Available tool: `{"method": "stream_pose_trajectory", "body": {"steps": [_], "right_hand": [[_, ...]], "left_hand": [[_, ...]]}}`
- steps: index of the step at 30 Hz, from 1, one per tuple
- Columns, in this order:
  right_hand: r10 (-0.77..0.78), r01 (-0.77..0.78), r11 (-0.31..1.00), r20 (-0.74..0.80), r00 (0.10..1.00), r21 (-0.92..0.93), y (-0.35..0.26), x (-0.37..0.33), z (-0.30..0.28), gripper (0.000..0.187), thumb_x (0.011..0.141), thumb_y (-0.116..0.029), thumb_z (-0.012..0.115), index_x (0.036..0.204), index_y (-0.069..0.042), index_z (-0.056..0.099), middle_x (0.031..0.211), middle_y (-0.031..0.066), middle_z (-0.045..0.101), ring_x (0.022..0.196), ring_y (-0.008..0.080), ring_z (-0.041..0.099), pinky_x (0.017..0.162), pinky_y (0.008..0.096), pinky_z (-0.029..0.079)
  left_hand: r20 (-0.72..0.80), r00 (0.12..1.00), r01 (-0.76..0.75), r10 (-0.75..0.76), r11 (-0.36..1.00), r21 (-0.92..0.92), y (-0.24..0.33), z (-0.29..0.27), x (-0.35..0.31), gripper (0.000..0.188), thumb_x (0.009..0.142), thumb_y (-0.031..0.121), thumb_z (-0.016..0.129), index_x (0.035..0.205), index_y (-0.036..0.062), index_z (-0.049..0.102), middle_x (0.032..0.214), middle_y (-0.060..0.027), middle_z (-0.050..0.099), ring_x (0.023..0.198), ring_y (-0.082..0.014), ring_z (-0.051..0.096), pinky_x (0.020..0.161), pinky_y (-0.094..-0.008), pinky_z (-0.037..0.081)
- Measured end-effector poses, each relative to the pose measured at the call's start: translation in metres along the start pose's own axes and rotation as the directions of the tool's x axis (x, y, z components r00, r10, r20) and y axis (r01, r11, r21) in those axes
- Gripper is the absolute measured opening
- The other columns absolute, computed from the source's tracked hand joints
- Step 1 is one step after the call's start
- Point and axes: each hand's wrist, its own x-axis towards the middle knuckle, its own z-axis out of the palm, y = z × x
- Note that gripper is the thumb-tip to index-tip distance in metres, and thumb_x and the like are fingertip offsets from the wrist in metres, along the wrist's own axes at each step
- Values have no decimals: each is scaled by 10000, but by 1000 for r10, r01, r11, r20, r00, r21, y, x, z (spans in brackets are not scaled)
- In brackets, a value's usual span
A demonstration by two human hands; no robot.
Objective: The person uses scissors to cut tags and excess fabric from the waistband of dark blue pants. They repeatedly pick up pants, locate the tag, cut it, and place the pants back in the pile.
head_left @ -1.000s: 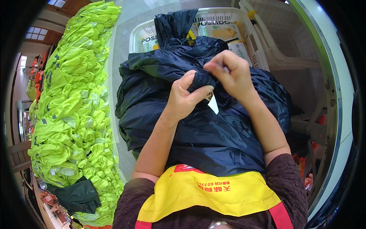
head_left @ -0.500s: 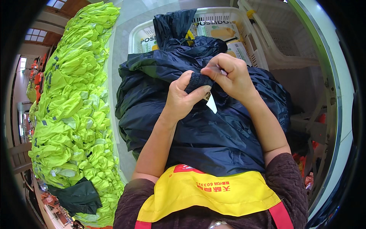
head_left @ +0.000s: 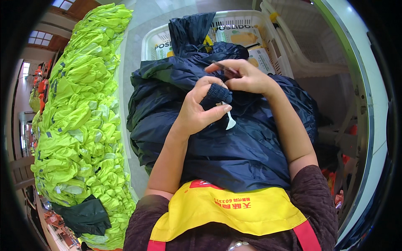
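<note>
A navy garment (head_left: 243, 154) of thin shiny fabric lies heaped across my lap and spreads toward the basket. Between the thumb and fingers of my left hand (head_left: 193, 109) its dark ribbed cuff (head_left: 215, 96) is gripped and bunched up. From that cuff hangs a narrow white label (head_left: 230, 122), just past my left thumb tip. My right hand (head_left: 253, 78) is closed around a slim dark tool (head_left: 226, 69), which points left above the cuff; motion blur hides its exact kind. The right fingertips are close to the cuff's upper edge; whether they touch it I cannot tell.
On the left runs a long pile of neon yellow garments (head_left: 83, 125), with a folded dark cloth (head_left: 86, 215) on its near end. Beyond the navy fabric stands a white plastic basket (head_left: 150, 39) holding printed packages (head_left: 238, 35). A metal frame edge (head_left: 363, 92) curves along the right.
My right hand has drawn slightly up and back from the cuff, and the dark tool now shows in it. My left hand has turned the cuff a little, and the label hangs differently.
</note>
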Motion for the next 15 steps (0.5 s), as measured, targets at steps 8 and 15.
{"method": "stream_pose_trajectory", "body": {"steps": [8,15], "right_hand": [[6,9,997,-192,981,77,-2,-14,-13,174,777,-148,694,877,-12,650,768,1,614,712,82,544,674,219,430],[-21,118,970,-410,912,213,10,-17,-22,255,801,-319,699,855,-70,676,715,2,569,675,93,501,649,235,384]], "left_hand": [[-101,976,-187,194,980,73,-1,-22,-7,258,681,71,768,882,-17,632,1058,-76,510,992,-159,478,863,-276,386],[40,937,339,-348,871,-357,15,-13,-16,163,761,35,725,886,-6,629,783,0,608,670,-58,545,611,-196,431]]}}
